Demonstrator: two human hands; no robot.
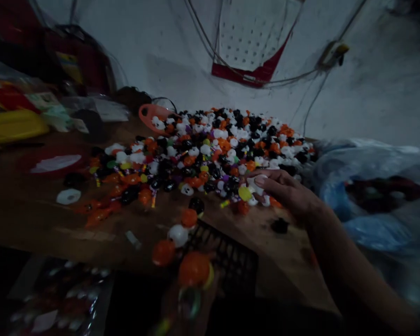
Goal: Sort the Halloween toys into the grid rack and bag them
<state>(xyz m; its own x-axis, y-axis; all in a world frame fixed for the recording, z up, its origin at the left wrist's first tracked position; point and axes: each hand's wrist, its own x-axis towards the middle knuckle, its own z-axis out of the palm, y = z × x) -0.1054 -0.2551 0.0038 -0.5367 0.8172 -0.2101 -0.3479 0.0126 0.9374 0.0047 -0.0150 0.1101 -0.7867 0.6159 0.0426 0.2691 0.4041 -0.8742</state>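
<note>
One white piece sits pinched in your right fingers beside the colourful heap; whether your dim left hand grasps the orange ball, I cannot tell.

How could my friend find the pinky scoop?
Find the heap of black, white and orange trinkets by the pale wall. At its back left edge is the scoop: wide, pinky-orange, with a hole at one end, unlike the small trinkets.

I see a makeshift workshop: trinkets heaped on a wooden table mid-frame, plastic bag at right, cable-strung wall up top.
</note>
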